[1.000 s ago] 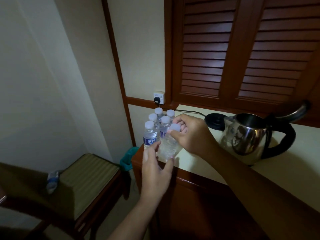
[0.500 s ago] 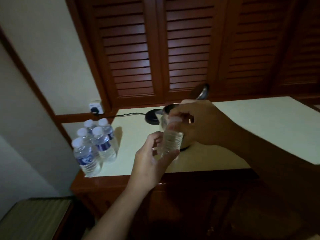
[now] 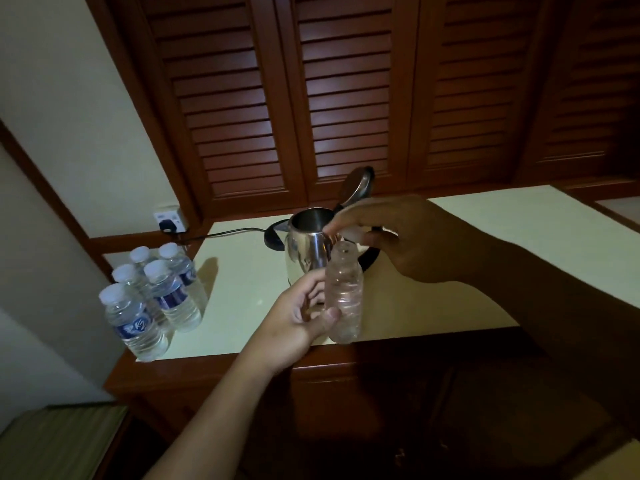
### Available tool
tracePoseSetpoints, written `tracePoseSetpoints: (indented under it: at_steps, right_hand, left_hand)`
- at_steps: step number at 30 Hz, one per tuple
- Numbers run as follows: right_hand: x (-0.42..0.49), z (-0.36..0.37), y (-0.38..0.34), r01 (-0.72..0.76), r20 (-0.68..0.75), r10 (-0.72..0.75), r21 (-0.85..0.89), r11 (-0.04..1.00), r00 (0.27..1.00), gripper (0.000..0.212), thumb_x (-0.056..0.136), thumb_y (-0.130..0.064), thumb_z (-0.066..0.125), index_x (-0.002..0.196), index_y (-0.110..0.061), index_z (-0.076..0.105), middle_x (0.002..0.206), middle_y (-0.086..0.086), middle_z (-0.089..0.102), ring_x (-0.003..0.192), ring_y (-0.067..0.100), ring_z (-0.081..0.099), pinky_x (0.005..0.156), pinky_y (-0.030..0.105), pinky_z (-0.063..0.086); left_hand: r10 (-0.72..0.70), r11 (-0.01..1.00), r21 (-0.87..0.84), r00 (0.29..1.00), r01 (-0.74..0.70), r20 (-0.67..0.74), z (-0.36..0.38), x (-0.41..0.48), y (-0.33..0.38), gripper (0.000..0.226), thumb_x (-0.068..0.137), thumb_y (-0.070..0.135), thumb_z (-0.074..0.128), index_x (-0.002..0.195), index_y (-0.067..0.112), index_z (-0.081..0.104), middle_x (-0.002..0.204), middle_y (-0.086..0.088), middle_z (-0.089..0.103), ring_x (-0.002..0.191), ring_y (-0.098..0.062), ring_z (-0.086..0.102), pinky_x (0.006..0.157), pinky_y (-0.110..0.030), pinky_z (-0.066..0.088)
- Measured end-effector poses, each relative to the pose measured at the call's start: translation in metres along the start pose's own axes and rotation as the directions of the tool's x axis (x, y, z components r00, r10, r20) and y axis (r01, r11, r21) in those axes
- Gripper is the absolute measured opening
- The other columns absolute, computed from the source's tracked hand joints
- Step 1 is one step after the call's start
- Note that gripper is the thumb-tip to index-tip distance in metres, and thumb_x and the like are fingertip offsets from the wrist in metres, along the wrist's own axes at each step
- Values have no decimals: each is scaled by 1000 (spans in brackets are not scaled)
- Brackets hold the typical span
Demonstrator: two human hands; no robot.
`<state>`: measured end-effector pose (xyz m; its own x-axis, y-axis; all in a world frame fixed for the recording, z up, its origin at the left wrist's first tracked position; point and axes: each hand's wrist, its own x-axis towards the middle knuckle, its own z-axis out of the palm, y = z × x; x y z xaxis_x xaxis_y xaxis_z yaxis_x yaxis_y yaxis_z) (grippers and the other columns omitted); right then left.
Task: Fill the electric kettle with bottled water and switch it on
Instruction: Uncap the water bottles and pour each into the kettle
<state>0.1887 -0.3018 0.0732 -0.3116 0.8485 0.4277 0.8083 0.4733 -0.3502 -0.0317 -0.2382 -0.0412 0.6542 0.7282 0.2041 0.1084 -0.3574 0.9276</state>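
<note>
My left hand grips a clear water bottle around its lower half and holds it upright above the counter's front edge. The bottle's neck is uncovered. Just above it, my right hand pinches the white cap in its fingertips. Right behind the bottle stands the steel electric kettle, its lid tipped up and its mouth showing. My right hand hides the kettle's handle.
Several capped bottles stand together at the left end of the pale counter. A black cord runs from the wall socket to the kettle's base. Louvred wooden doors rise behind. A padded stool sits low left.
I lifted one bottle out of the group and carried it right, in front of the kettle. My right hand has since taken the cap off the neck.
</note>
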Motion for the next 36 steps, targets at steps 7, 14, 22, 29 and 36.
tracePoseSetpoints:
  at_steps: [7,14,22,29,36]
  right_hand:
    - [-40,42,46,-213,-229,278,274,938,933,14,92,-19,67,104,-26,68,110,-11,70,97,-1,66,90,27,55]
    - [-71,144,109,-381,-204,427,230,896,881,8,86,-19,71,83,-24,66,88,-10,69,84,12,66,76,38,56]
    - [-66,167,118,-445,-159,436,-27,895,886,33,89,-42,66,117,-26,66,133,-7,64,133,17,49,112,36,37]
    - [-64,169,104,-561,-85,558,-238,793,825,102,81,-83,39,147,-6,34,156,13,36,144,29,32,119,43,31]
    - [-58,175,108,-583,39,627,-326,744,778,115,79,-90,15,157,-5,9,166,16,9,154,29,9,124,48,14]
  left_hand:
    - [-138,986,54,957,157,-256,22,3,-8,48,98,16,70,139,38,58,135,14,68,132,-9,59,116,-46,45]
    - [-189,962,101,883,255,-429,38,3,-6,45,101,10,67,139,31,54,129,17,66,116,11,59,88,-5,46]
    - [-197,958,108,881,267,-430,12,6,-11,48,101,11,66,142,31,52,131,14,65,118,6,60,83,-6,49]
    - [-117,971,135,882,199,-456,-23,17,-12,51,100,25,66,140,51,49,142,12,61,132,-10,56,111,-49,49]
    - [9,894,401,885,202,-465,-56,42,2,59,103,14,61,154,37,44,150,4,47,132,-15,48,111,-41,42]
